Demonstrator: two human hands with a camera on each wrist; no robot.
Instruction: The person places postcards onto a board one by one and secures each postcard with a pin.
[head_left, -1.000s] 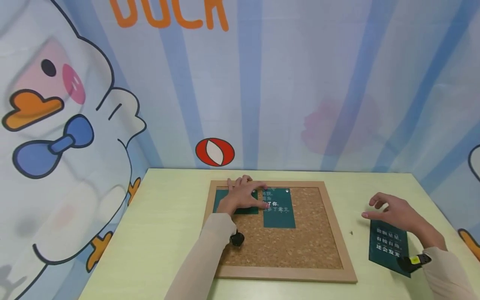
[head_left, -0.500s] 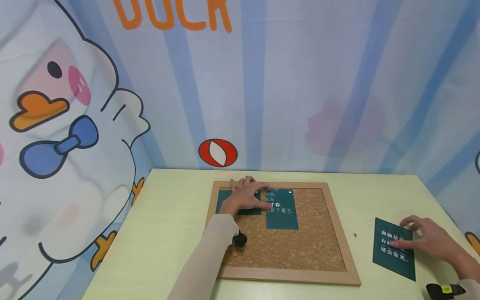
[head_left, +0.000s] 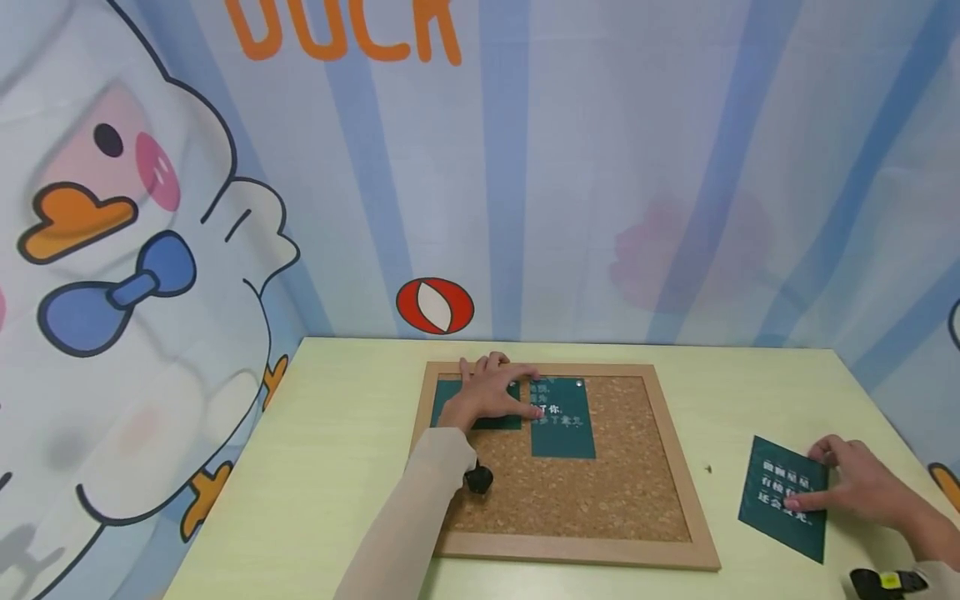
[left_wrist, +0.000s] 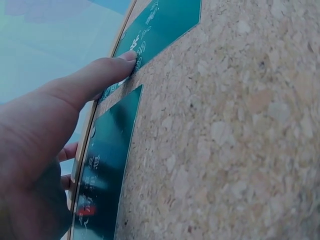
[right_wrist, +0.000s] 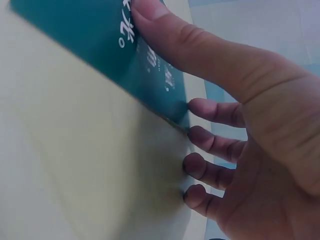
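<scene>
Across the top of a wood-framed corkboard lies my left hand, fingers spread toward the far frame. Its thumb presses on a dark green card with white lettering, fixed by a light pin at its top right corner. Beneath that palm a second green card is partly hidden. At the right of the table my right hand holds a loose green card with white characters. The thumb lies over its face and the fingertips meet its far edge. The card lies at a slant.
The pale yellow table extends on both sides of the board. A tiny brown bit lies between the board and the loose card. Behind the table hangs a blue striped backdrop with a cartoon duck.
My right hand has come from above the loose card to its right side and taken hold of it. The card has shifted slightly. My left hand has stayed in place on the board.
</scene>
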